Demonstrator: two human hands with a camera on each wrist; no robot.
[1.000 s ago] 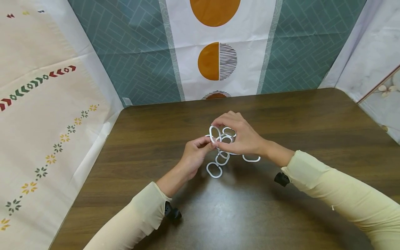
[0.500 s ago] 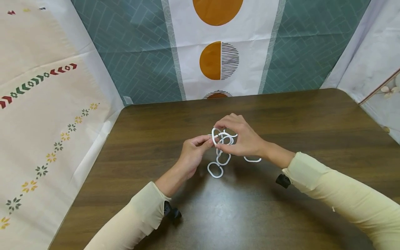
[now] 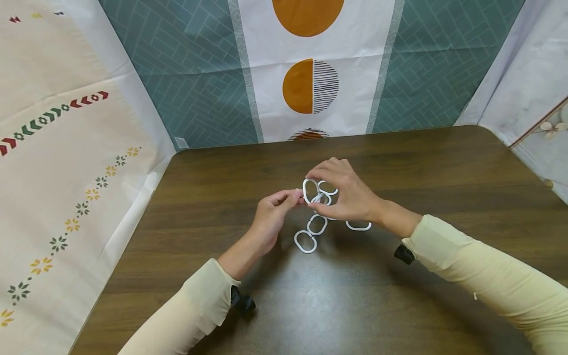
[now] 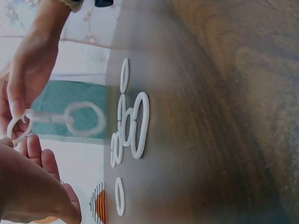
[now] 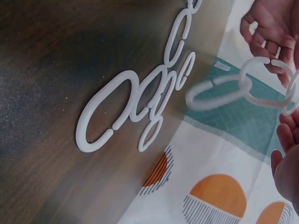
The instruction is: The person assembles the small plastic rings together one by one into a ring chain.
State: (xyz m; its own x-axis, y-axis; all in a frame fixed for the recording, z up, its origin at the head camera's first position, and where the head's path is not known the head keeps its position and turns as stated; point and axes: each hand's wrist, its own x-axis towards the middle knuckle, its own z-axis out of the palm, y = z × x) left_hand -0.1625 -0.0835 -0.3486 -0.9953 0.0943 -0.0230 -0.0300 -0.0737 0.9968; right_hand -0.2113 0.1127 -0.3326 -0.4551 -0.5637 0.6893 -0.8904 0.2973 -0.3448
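Note:
My right hand (image 3: 348,195) pinches a white split plastic ring (image 3: 304,191), oval with a small gap, between thumb and fingers. From it hang linked rings, the lowest ring (image 4: 85,119) blurred in the left wrist view. Close on the left, my left hand (image 3: 270,219) has thumb and forefinger pressed together on a white ring, mostly hidden by the fingertips. In the right wrist view both hands meet round the linked rings, with a broad ring (image 5: 266,81) between them.
Below the hands, several more white rings lie on the brown wooden table (image 3: 213,207). One ring (image 3: 305,242) lies nearest me, with another ring (image 3: 317,225) against it. A separate ring (image 3: 358,226) lies under the right wrist. Patterned cloths hang behind and beside the table.
My left hand has drawn slightly left while still pinching. The ring in my right hand has turned to show its opening more, and the linked rings hanging from it have shifted.

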